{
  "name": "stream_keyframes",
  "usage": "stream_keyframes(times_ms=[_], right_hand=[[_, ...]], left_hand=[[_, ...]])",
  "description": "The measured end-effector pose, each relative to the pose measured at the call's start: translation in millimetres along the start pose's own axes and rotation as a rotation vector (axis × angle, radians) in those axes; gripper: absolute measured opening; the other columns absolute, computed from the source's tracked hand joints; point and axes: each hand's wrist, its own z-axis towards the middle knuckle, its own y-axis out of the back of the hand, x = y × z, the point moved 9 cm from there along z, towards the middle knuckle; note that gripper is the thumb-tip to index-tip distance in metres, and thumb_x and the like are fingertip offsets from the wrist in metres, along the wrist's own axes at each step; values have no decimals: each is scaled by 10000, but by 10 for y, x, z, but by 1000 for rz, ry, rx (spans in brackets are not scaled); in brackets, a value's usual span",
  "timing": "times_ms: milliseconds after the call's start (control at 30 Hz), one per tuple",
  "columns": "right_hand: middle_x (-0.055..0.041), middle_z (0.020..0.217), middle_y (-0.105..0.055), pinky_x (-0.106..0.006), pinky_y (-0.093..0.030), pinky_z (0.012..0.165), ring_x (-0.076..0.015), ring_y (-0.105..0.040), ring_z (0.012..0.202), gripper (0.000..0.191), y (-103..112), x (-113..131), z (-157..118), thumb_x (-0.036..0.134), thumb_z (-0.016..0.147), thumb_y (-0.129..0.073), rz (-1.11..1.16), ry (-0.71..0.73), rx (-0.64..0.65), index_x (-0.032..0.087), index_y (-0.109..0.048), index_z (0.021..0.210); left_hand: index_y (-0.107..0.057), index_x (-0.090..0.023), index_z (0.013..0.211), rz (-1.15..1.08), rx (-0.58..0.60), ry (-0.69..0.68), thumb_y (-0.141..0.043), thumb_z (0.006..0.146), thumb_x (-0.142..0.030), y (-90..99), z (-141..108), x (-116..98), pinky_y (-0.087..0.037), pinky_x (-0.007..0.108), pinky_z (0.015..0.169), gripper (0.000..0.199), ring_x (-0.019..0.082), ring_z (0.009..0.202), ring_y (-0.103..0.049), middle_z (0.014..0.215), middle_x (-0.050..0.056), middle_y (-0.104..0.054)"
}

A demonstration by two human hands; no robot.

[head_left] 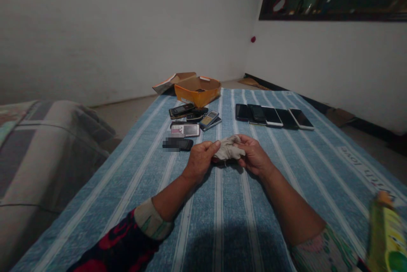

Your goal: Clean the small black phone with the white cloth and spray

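Observation:
A crumpled whitish cloth (229,149) is held between my two hands above the middle of the striped blue tablecloth (203,204). My left hand (200,159) pinches its left end, thumb on top. On the other side, my right hand (254,155) has its fingers closed on the cloth's right end. Whether something lies inside or under the cloth is hidden. Just left of my left hand are a dark phone (184,144), partly blurred out, and a silver keypad phone (185,130). Beyond them lie a blue-grey keypad phone (210,118) and a dark phone (182,110) in a loose pile.
A row of several smartphones (271,116) lies at the back right. An open orange cardboard box (199,93) stands at the far edge. A yellow-green bottle (386,238) is at the near right corner. A covered piece of furniture (47,157) is on the left.

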Motion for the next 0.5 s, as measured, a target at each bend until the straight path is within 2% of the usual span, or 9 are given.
stream_keyframes(times_ms=[100,267,367,433,500], right_hand=[[27,567,-640,-120,-307,218,-44,-429,262,235,31,-2,6,262,719,-744,-6,-5,-13,139,-630,883],[39,541,-614,-129,-347,231,-56,-452,277,220,76,1,20,263,716,-748,23,-3,-33,143,-633,859],[39,542,-611,-132,-359,235,-55,-449,279,202,102,8,24,263,720,-745,42,8,-66,149,-633,844],[33,559,-622,-131,-364,241,-53,-451,285,197,94,6,25,264,725,-742,49,19,-66,152,-632,844],[24,583,-637,-134,-377,248,-56,-468,300,197,64,-11,25,261,728,-741,52,20,-46,151,-630,848]], left_hand=[[-559,-137,553,-65,0,36,-673,728,-495,7,24,39,-367,236,486,414,91,470,-458,497,-18,-522],[-566,-136,597,-99,-4,34,-671,730,-500,38,41,30,-383,226,483,401,83,480,-462,526,-21,-527],[-621,-145,827,-119,24,15,-733,677,-449,3,14,-15,-428,230,534,357,101,555,-533,643,-16,-604],[-603,-165,1007,-118,77,8,-788,614,-387,-65,-18,-34,-456,253,584,488,130,630,-582,736,-7,-647],[-618,-161,1003,-58,109,-19,-808,584,-337,-117,-50,-55,-457,272,611,493,145,657,-586,750,1,-651]])
